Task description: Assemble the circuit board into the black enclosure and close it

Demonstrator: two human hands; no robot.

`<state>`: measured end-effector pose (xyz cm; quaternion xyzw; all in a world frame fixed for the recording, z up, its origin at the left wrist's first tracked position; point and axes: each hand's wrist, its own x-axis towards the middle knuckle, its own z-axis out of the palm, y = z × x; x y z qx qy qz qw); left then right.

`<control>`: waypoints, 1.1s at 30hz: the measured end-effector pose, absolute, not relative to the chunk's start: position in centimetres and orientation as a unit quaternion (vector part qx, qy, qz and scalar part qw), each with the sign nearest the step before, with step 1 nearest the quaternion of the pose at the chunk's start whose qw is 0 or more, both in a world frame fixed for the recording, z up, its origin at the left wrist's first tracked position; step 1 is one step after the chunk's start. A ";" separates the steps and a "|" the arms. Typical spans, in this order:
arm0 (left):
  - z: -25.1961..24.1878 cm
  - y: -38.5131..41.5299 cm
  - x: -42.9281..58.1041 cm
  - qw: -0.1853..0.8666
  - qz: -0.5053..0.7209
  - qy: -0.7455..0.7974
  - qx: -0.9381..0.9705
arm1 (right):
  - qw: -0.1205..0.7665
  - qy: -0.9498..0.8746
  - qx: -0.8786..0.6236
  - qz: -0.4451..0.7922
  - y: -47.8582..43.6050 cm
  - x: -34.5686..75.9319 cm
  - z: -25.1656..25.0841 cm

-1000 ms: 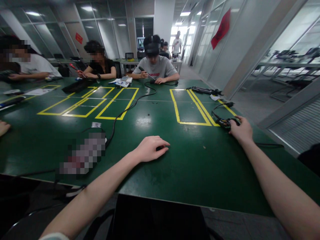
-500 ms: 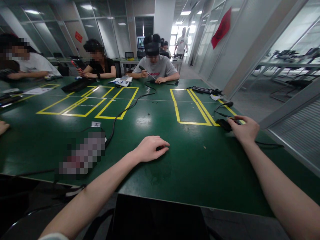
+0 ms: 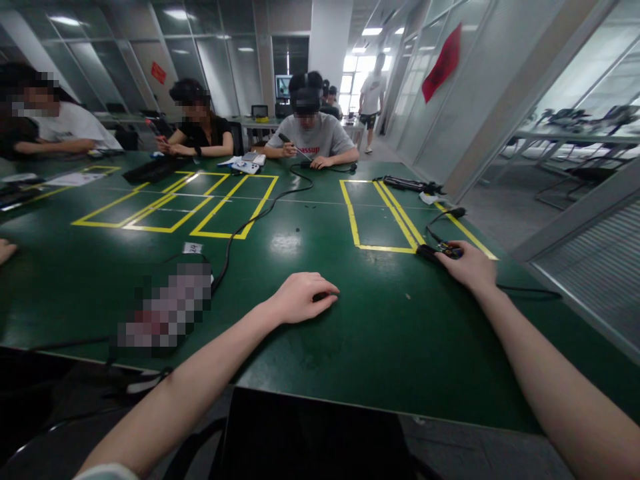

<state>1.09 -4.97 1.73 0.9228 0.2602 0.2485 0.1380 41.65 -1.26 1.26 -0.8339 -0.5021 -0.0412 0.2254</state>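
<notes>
My left hand (image 3: 300,297) rests on the green table (image 3: 350,320), fingers curled over a small dark object (image 3: 320,295) that I cannot make out. My right hand (image 3: 470,265) reaches to the right side of the table and grips a small black device with coloured wires (image 3: 445,251). A black cable (image 3: 440,223) runs from that device towards the far edge. The device lies just beside the corner of a yellow tape rectangle (image 3: 383,220).
A long black cord (image 3: 250,223) crosses the table's middle. Other yellow tape rectangles (image 3: 175,203) mark the left part. Three people sit at the far side, one (image 3: 310,133) holding a tool. A black tool (image 3: 405,181) lies at the far right. A person (image 3: 371,93) walks in the corridor.
My right hand has dragged the black device left and nearer, from outside the yellow tape to its corner. My left hand has stayed put. The walking person has come closer.
</notes>
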 end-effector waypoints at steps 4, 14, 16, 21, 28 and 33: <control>1.5 -4.8 1.1 0.135 0.252 0.266 0.921 | 0.230 -0.532 -0.815 0.005 -1.5 38.0 0.9; 2.9 -5.1 0.4 0.132 0.326 0.244 0.904 | 0.272 -0.882 -0.338 0.185 -8.3 22.2 -0.1; 2.9 -5.2 0.1 0.150 0.297 0.240 0.912 | 0.257 -0.894 -0.302 0.210 -9.0 21.4 0.3; 2.9 -5.1 -0.4 0.143 0.238 0.236 0.931 | 0.293 -0.873 -0.328 0.213 -8.6 22.3 0.4; 2.8 -4.6 -0.5 0.090 0.185 0.297 0.932 | 0.320 -0.852 -0.370 0.188 -7.5 23.4 0.1; 2.6 -4.6 -0.4 0.127 0.192 0.304 0.924 | 0.367 -0.846 -0.341 0.185 -7.5 23.2 0.1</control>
